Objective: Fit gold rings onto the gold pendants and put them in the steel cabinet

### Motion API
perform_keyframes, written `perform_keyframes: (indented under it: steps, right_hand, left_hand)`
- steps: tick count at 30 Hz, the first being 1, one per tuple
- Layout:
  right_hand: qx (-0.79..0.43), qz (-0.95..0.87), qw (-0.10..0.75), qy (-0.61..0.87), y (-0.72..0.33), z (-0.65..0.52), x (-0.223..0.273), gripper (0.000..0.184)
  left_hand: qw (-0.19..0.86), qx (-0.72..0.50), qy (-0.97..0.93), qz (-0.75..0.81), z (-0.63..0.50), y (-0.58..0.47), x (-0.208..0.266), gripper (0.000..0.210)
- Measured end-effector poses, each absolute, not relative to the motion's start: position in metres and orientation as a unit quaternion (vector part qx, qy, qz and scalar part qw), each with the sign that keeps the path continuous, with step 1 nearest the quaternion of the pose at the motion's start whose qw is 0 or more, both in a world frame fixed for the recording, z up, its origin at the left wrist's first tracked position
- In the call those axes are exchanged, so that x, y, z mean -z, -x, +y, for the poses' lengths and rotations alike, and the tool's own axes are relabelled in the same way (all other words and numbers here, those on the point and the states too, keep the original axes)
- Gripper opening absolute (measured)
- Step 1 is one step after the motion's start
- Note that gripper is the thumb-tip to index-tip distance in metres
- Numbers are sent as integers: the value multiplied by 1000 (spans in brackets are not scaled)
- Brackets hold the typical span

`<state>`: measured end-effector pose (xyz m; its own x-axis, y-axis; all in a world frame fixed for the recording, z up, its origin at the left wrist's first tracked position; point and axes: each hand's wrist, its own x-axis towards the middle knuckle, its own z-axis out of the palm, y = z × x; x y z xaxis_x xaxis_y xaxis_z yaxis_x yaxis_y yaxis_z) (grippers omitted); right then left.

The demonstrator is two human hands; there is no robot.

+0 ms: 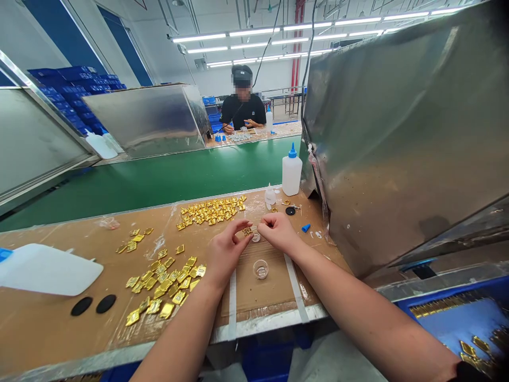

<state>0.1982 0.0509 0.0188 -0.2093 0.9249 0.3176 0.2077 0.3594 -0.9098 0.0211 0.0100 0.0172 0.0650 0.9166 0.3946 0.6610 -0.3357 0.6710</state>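
In the head view, holds a small gold piece (247, 231) just above the tabletop (274, 297), clamped between thumb and fingers of the left grip (225, 246). Has the right grip (275, 231) pinched together beside it; cannot tell on what. Probably light, stiff, slippery; best taken by opposite edges.

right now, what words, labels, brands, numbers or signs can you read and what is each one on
No text can be read.
Small bottle: a faint mark on its front, too small to read.
Black shirt opposite: a small white mark on the chest, too blurred to read.
Gold pieces: surface detail too small to tell if any is lettering.
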Motion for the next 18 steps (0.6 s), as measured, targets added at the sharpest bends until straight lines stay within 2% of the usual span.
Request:
perform_keyframes:
  steps: [15, 18]
  right_hand:
    - [-346, -662, 495, 443, -204, 55, -22, 27]
    - [-343, -663, 461, 480, -208, 60, -19, 29]
  left_hand:
    - [173, -413, -702, 554, 14, -16, -14, 34]
    - [193, -430, -681, 560, 16, -11, -12, 36]
